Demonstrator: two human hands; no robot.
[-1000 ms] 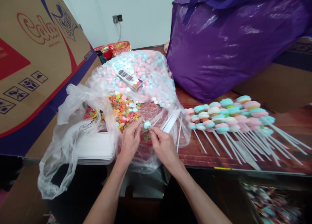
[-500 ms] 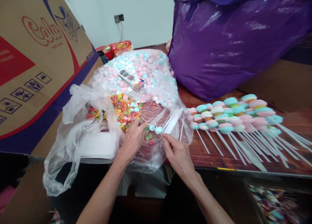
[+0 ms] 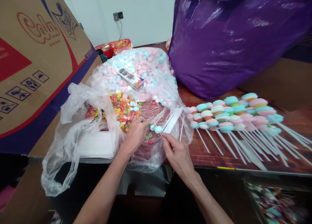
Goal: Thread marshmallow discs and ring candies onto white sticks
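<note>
We gripped a candy stick (image 3: 158,129) in our right hand (image 3: 177,152), near the surface's (image 3: 191,156) front edge, left hand's (image 3: 136,133) grip unclear

Passable above candy rings (image 3: 123,105) – carton (image 3: 41,60) walls left, purple bag (image 3: 224,45) right

"Cola" shouts from the cardboard box (image 3: 21,63)!

There it is, "Cola" in red outline, with blue logo lettering beside it, too unclear to call! Lower on the box, framed handling signs, an umbrella among them! Right of the box, black print on the small packet (image 3: 131,78) atop the clear bag of sweets (image 3: 156,66), illegible from here!
</note>
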